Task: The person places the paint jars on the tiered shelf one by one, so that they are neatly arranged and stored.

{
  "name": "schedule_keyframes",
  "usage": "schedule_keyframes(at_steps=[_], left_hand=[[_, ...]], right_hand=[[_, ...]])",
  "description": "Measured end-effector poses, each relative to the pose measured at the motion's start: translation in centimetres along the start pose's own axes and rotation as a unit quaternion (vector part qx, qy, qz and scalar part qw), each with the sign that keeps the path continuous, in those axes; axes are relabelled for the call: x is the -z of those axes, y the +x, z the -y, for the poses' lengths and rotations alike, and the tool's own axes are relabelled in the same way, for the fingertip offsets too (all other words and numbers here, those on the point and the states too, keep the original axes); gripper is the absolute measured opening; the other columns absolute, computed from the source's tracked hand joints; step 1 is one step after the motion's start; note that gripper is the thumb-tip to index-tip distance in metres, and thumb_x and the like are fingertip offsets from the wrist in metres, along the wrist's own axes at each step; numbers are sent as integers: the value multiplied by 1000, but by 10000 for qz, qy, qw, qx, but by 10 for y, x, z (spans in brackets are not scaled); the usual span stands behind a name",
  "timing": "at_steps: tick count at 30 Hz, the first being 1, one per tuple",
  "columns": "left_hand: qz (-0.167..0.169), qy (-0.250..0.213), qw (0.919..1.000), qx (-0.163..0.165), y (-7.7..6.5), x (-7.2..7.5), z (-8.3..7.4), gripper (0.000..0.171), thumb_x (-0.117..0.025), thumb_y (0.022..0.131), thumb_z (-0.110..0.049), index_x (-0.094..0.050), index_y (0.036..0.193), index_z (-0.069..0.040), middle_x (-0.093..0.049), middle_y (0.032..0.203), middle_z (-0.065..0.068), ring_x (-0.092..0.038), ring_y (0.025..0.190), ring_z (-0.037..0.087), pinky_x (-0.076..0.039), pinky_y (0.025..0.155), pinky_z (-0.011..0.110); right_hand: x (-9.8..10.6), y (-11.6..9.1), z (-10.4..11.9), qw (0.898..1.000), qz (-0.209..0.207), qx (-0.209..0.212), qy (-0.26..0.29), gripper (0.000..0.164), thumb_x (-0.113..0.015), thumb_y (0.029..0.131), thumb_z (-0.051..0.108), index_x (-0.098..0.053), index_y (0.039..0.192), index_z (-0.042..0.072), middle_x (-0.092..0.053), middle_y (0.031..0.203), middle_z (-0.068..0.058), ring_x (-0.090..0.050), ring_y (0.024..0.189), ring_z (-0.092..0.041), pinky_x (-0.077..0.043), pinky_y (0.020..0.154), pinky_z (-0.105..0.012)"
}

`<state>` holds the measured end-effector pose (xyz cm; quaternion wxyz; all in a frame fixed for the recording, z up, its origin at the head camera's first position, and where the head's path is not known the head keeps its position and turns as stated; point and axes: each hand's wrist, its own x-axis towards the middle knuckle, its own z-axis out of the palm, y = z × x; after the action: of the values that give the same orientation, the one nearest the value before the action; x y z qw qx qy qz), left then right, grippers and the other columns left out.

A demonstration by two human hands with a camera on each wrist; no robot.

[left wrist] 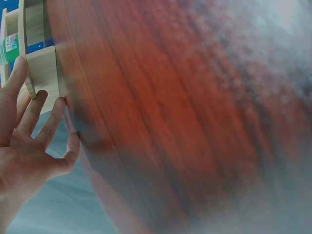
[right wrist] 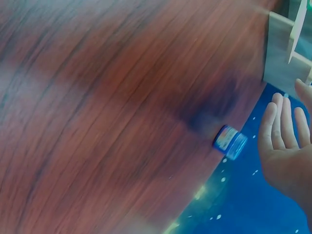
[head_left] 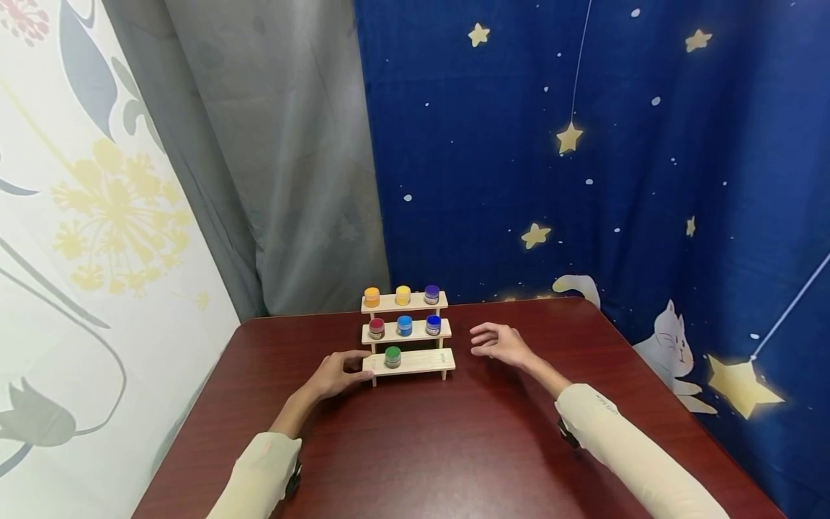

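Note:
A three-tier wooden rack point(head_left: 421, 362) with small paint jars stands near the table's back edge. At the left end of its lowest shelf, my left hand point(head_left: 335, 375) pinches the board between thumb and fingers. Just beside that grip sits a green jar point(head_left: 393, 357). My right hand point(head_left: 504, 344) hovers right of the rack, fingers loosely bent, holding nothing. The right wrist view shows a blue-labelled jar point(right wrist: 229, 142) on the table near that hand; I cannot see it in the head view.
Orange point(head_left: 372, 297), yellow point(head_left: 403, 295) and purple point(head_left: 431, 294) jars line the top shelf. Dark red point(head_left: 376, 329), light blue point(head_left: 405, 326) and dark blue point(head_left: 433, 325) ones fill the middle shelf. Behind the dark red-brown table point(head_left: 415, 447) hang grey and starry blue curtains point(head_left: 467, 180).

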<state>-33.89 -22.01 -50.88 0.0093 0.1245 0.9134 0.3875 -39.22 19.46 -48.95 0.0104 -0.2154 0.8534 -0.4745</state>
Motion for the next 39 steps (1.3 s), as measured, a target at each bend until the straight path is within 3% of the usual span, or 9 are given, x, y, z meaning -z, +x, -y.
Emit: schedule_keyframes(at_steps=[10,28,34,39], left_hand=[[-25,-16,10000,30,-3,0,1,47,-83,91,-28,-71,134,-13,-73,121,9,-69,106,23,-55,95,46],[-46,16,10000,-1,-1,0,3,47,-83,91,-29,-71,134,-14,-73,122,8,-69,107,22,-55,96,46],[-20,17,10000,-73,0,0,2,48,-84,91,-29,-71,134,-13,-73,121,9,-69,107,23,-55,96,46],[-22,20,10000,-93,1,1,1,48,-83,91,-29,-70,134,-13,-73,121,9,-69,107,23,-55,95,46]], right_hand=[[14,-2,-14,9990,-335,-280,-100,43,-85,86,5,-69,127,1,-72,117,-26,-75,94,-24,-57,63,-28],[31,-1,-38,9928,-915,-768,-109,53,-87,83,5,-67,131,0,-70,124,-25,-75,92,-28,-59,68,-39],[33,0,-43,9911,-936,-933,-146,57,-87,84,7,-64,135,-3,-69,126,-25,-73,85,-27,-60,67,-40],[34,2,-47,9904,-736,-1170,1,59,-85,87,8,-61,140,-3,-69,128,-25,-71,80,-19,-58,65,-31]])
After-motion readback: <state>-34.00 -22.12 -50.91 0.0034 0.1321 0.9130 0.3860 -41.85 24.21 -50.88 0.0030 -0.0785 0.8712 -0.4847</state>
